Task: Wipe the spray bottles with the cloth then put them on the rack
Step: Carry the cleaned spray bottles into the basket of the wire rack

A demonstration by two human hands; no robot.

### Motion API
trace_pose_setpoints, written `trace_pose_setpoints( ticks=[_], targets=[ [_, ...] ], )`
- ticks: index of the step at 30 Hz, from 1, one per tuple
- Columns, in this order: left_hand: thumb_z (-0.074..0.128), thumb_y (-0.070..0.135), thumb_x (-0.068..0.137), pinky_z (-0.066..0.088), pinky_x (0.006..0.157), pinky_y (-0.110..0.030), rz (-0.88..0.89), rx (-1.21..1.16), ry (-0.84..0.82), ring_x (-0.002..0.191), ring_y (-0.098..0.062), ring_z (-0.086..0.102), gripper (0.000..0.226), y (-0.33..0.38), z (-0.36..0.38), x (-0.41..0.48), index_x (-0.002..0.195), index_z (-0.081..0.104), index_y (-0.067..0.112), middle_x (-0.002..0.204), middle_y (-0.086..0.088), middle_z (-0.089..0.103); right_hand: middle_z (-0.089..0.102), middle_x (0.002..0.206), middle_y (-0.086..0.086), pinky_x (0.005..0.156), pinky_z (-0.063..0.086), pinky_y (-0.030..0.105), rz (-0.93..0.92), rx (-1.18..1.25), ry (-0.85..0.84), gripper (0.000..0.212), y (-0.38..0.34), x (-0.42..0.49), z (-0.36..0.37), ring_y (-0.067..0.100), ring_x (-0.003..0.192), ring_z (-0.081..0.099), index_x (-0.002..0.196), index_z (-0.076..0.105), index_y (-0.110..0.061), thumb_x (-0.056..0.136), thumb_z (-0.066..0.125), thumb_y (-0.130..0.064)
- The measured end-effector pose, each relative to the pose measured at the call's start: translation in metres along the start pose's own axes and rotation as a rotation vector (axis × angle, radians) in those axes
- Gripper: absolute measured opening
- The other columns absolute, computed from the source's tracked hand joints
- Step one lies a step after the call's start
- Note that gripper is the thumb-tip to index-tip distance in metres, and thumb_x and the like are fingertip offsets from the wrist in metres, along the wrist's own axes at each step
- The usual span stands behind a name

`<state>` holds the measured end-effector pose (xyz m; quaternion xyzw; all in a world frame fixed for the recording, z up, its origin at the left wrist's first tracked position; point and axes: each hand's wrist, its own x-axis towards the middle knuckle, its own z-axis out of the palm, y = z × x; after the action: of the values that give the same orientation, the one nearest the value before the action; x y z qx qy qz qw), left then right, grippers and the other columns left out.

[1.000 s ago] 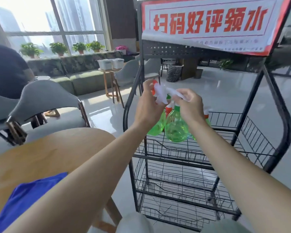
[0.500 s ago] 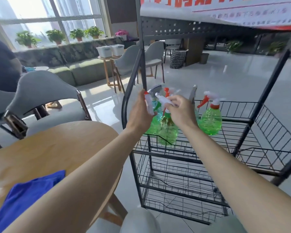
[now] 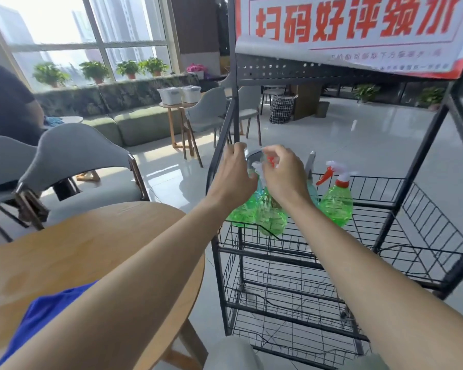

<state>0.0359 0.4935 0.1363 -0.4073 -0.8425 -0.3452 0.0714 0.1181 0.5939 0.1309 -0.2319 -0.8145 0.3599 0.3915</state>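
Observation:
Three green spray bottles with white and orange trigger heads are at the top basket of the black wire rack [image 3: 385, 206]. My right hand [image 3: 285, 174] grips the head of the middle bottle [image 3: 271, 218], whose base is at the basket's front rim. My left hand [image 3: 235, 176] curls round the head of the left bottle [image 3: 241, 213] right beside it. The third bottle [image 3: 336, 204] stands alone in the basket to the right, untouched. The blue cloth [image 3: 46, 313] lies on the round wooden table [image 3: 91, 244] under my left forearm.
Two lower wire shelves [image 3: 292, 297] of the rack hold nothing visible. A red and white banner [image 3: 353, 28] hangs across the rack's top. Grey chairs [image 3: 75, 166] stand left of the table, with a person seated at the far left.
Both hands have come down with the two bottles from above the basket to its front left corner. The third bottle has not moved.

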Motion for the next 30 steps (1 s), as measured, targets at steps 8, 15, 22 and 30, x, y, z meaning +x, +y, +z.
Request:
trace_pose_setpoints(
  ticks=[8, 15, 22, 30],
  targets=[
    [0.061, 0.015, 0.1, 0.052, 0.088, -0.043, -0.014, 0.016, 0.062, 0.109, -0.032, 0.061, 0.031, -0.016, -0.086, -0.033, 0.129, 0.052, 0.009, 0.12, -0.009, 0.063, 0.069, 0.124, 0.002, 0.091, 0.054, 0.033, -0.061, 0.067, -0.147, 0.033, -0.084, -0.021, 0.02, 0.021, 0.112, 0.066, 0.132, 0.067, -0.018, 0.101, 0.06, -0.01],
    [0.062, 0.018, 0.1, 0.038, 0.088, -0.035, -0.154, 0.152, 0.135, 0.119, -0.033, 0.058, 0.032, -0.08, -0.18, -0.103, 0.131, 0.059, 0.01, 0.132, -0.013, 0.058, 0.065, 0.115, -0.003, 0.089, 0.051, 0.034, -0.191, 0.07, -0.334, 0.029, -0.174, -0.069, 0.082, 0.021, 0.109, 0.063, 0.131, 0.065, -0.021, 0.102, 0.06, -0.018],
    [0.06, 0.02, 0.102, 0.047, 0.098, -0.039, -0.332, 0.274, 0.214, 0.12, -0.03, 0.059, 0.03, -0.168, -0.276, -0.206, 0.129, 0.061, 0.009, 0.129, -0.01, 0.061, 0.069, 0.127, 0.003, 0.098, 0.051, 0.036, -0.333, 0.105, -0.544, 0.035, -0.263, -0.149, 0.185, 0.021, 0.114, 0.063, 0.138, 0.064, -0.019, 0.103, 0.062, -0.019],
    [0.059, 0.021, 0.102, 0.041, 0.082, -0.035, -0.624, 0.312, 0.285, 0.108, -0.031, 0.058, 0.029, -0.271, -0.367, -0.325, 0.128, 0.056, 0.008, 0.124, -0.011, 0.059, 0.067, 0.121, 0.001, 0.088, 0.048, 0.031, -0.42, 0.145, -0.798, 0.035, -0.348, -0.248, 0.306, 0.025, 0.11, 0.065, 0.136, 0.064, -0.022, 0.102, 0.062, -0.018]
  ],
)
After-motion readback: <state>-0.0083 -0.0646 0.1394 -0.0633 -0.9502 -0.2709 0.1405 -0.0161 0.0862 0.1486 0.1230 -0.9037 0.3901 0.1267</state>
